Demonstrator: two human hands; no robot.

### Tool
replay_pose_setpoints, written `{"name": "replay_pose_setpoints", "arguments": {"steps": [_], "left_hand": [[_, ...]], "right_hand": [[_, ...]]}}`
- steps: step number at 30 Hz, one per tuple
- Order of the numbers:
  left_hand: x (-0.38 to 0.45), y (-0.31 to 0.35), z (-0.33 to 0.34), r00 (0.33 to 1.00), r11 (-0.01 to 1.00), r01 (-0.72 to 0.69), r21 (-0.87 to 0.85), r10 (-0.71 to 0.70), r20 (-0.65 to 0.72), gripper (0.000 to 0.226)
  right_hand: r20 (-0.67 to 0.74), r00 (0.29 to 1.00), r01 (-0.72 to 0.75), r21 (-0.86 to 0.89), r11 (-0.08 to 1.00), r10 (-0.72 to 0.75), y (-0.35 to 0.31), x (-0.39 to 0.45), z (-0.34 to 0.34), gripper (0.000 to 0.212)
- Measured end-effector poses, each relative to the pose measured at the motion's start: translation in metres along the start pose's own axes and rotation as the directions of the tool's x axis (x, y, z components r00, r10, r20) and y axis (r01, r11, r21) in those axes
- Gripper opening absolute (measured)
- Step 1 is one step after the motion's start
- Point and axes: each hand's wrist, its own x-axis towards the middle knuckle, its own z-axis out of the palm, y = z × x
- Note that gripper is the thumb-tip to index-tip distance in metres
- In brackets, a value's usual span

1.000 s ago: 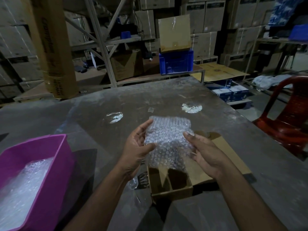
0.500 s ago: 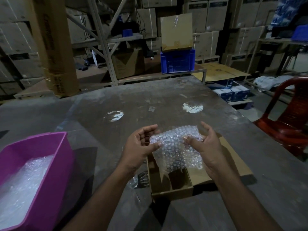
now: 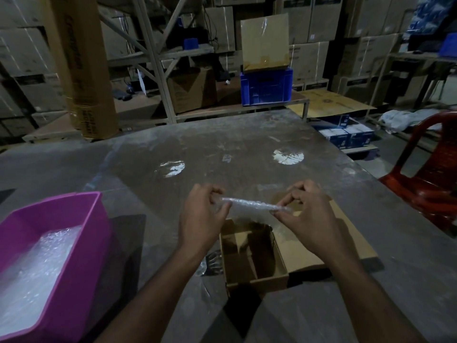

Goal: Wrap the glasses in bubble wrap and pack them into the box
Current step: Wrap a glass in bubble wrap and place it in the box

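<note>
So, counting it up: two hands, one sheet of bubble wrap (image 3: 254, 203) held between them, one open cardboard box (image 3: 254, 262), one pink tub (image 3: 81, 233). The left hand (image 3: 201, 219) pinches the wrap's left end with curled fingers, and the right hand (image 3: 309, 216) pinches the right end the same way, so the sheet hangs edge-on, stretched out flat just above the box's far side. Can't tell if a glass is already rolled inside it, too dim.

The box sits on the grey table (image 3: 247, 149) with its flap laid open to the right, and it looks like it has a cardboard divider inside; nothing else I can make out in there. One clear glass (image 3: 209, 263) seems to lie on the table right against the box's left wall. The pink tub off to the left holds a pile of more bubble wrap (image 3: 42, 266).
</note>
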Motion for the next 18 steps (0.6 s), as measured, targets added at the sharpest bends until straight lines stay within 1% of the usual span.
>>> {"name": "replay_pose_setpoints", "arguments": {"steps": [1, 2, 3, 4, 5, 6, 7, 8, 10, 13, 16, 18], "left_hand": [[-0.003, 0.002, 0.002, 0.996, 0.993, 0.091, -0.076, -0.092, -0.013, 0.016], [-0.007, 0.004, 0.004, 0.98, 0.96, 0.198, -0.195, -0.194, 0.044, 0.026], [-0.011, 0.006, 0.006, 0.945, 0.889, 0.325, -0.324, -0.287, 0.159, 0.038], [-0.014, 0.011, 0.008, 0.883, 0.778, 0.463, -0.425, -0.361, 0.302, 0.05], [-0.016, 0.016, 0.008, 0.811, 0.653, 0.578, -0.49, -0.391, 0.435, 0.057], [-0.017, 0.019, 0.009, 0.753, 0.549, 0.652, -0.524, -0.381, 0.537, 0.059], [-0.017, 0.022, 0.009, 0.719, 0.486, 0.688, -0.54, -0.349, 0.602, 0.057], [-0.016, 0.022, 0.011, 0.702, 0.45, 0.703, -0.551, -0.32, 0.636, 0.052], [-0.015, 0.021, 0.015, 0.69, 0.408, 0.718, -0.564, -0.316, 0.651, 0.04], [-0.015, 0.017, 0.02, 0.656, 0.333, 0.753, -0.567, -0.432, 0.618, 0.024], [-0.017, 0.012, 0.024, 0.623, 0.246, 0.76, -0.602, -0.542, 0.564, 0.021], [-0.017, 0.009, 0.026, 0.622, 0.214, 0.743, -0.635, -0.571, 0.535, 0.019]], "right_hand": [[-0.037, 0.999, 0.04, -0.015, 0.999, -0.04, 0.0, -0.002, 0.002, 0.021], [-0.06, 0.996, 0.067, -0.018, 0.998, -0.068, -0.001, -0.004, 0.004, 0.023], [-0.065, 0.994, 0.085, -0.007, 0.996, -0.085, -0.002, -0.006, 0.008, 0.025], [-0.061, 0.992, 0.108, 0.006, 0.994, -0.108, -0.004, -0.009, 0.011, 0.026], [-0.051, 0.989, 0.14, 0.01, 0.99, -0.139, -0.007, -0.013, 0.014, 0.027], [-0.03, 0.984, 0.175, 0.011, 0.984, -0.175, -0.011, -0.018, 0.018, 0.029], [0.0, 0.978, 0.209, 0.018, 0.978, -0.209, -0.015, -0.022, 0.022, 0.03], [0.039, 0.971, 0.234, 0.036, 0.972, -0.235, -0.017, -0.026, 0.026, 0.032], [0.124, 0.958, 0.249, 0.083, 0.965, -0.257, -0.02, -0.032, 0.032, 0.033], [0.202, 0.941, 0.251, 0.117, 0.961, -0.27, -0.014, -0.033, 0.037, 0.038], [0.235, 0.937, 0.253, 0.053, 0.966, -0.258, -0.005, -0.034, 0.037, 0.041], [0.225, 0.947, 0.235, 0.001, 0.972, -0.229, 0.001, -0.033, 0.036, 0.039]]}}
